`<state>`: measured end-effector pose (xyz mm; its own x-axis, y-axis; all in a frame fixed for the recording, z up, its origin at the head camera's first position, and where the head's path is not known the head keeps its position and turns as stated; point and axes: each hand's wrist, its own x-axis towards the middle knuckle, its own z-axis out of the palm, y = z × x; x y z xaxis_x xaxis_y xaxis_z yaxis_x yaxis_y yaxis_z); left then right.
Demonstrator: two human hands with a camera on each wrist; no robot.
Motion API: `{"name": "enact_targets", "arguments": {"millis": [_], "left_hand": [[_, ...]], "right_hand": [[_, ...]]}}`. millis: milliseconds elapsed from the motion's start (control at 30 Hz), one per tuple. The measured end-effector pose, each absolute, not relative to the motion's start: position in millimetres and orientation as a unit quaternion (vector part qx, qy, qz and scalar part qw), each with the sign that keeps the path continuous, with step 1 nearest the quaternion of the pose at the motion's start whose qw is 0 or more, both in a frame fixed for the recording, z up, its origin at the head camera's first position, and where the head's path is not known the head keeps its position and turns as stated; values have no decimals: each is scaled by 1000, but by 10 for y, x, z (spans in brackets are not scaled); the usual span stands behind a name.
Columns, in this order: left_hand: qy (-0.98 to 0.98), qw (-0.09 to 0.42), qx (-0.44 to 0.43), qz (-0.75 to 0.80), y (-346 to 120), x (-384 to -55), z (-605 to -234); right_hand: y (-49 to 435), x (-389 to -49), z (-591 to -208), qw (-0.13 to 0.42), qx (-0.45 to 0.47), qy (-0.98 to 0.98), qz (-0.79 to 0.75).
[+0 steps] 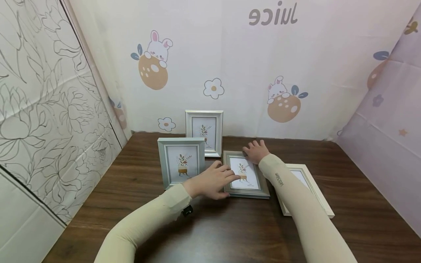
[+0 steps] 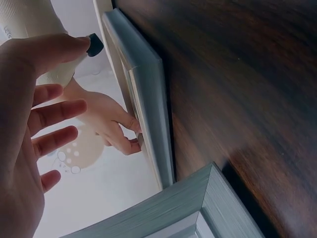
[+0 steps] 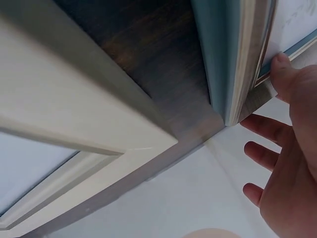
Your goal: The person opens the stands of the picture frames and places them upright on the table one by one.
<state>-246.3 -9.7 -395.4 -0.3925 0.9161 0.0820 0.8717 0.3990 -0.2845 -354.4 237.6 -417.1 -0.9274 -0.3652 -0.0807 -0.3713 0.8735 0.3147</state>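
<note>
A taupe picture frame [image 1: 251, 191] with a potted-plant print lies face up in the middle of the table, its side edges blue-grey. My right hand [image 1: 256, 151] holds this frame by its far right corner; in the right wrist view the thumb [image 3: 285, 74] lies on its front and the index finger meets its outer edge. Over its left side hovers my left hand [image 1: 215, 180], which in the left wrist view has loosely spread fingers [image 2: 57, 116] apart from the frame.
A grey-green frame [image 1: 162, 164] stands upright left of my left hand. Behind it, a silver-white frame [image 1: 219, 133] stands near the wall. A cream frame [image 1: 320, 199] lies on the dark wooden table [image 1: 230, 233], partly under my right forearm. A printed curtain [image 1: 243, 47] backs the table.
</note>
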Motion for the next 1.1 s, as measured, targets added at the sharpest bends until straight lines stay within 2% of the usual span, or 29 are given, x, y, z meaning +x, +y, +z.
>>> {"name": "enact_targets", "arguments": {"millis": [567,800,1100], "left_hand": [[-838,172,-517,38,-273,-2552,-3711],[-847,189,-496,20,-370,-2588,-3567],[-838,230,-496,-5,-473,-2573,-3457]], "right_hand": [[2522,-3405,-3906,-28,-211,967,140],[2489,-3200,-3687,-65,-210,969,113],[2528,-3032,-3622,-114,-197,971,67]]}}
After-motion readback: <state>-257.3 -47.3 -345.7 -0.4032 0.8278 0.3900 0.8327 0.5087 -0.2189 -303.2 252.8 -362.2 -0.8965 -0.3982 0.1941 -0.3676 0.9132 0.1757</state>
